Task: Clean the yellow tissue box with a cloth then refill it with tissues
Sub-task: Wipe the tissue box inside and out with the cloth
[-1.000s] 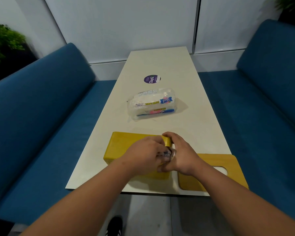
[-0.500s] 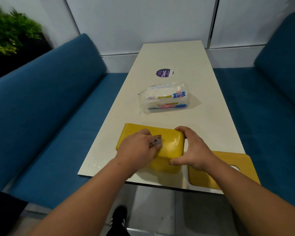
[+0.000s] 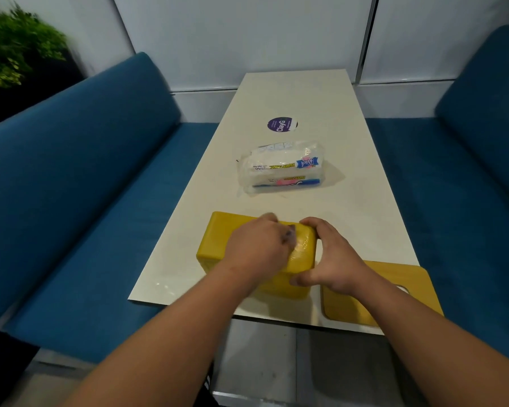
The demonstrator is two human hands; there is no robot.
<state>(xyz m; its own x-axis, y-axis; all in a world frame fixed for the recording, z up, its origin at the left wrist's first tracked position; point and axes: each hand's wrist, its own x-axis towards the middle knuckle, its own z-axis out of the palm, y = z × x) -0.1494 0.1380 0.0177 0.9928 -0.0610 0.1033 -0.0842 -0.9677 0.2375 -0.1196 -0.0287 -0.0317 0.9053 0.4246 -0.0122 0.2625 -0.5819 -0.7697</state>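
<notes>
Two hands are being worked on the yellow tissue box (image 3: 218,242) near the table's (image 3: 365,201) front edge, the left hand (image 3: 256,248) pinching a cloth (image 3: 290,233) against its top, the right hand's (image 3: 329,257) fingers curled round its end.

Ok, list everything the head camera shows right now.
tissue box: one, yellow, near table edge, under both hands
lid: one, yellow, near right corner, overhanging the edge
tissue pack: one, clear wrap, mid-table
sticker: one, purple, beyond the pack
table: one, white
benches: two, blue, either side
plant: one, green, far left
cloth: one, mostly hidden, under left hand
left hand: on box top
right hand: holds box's right end
</notes>
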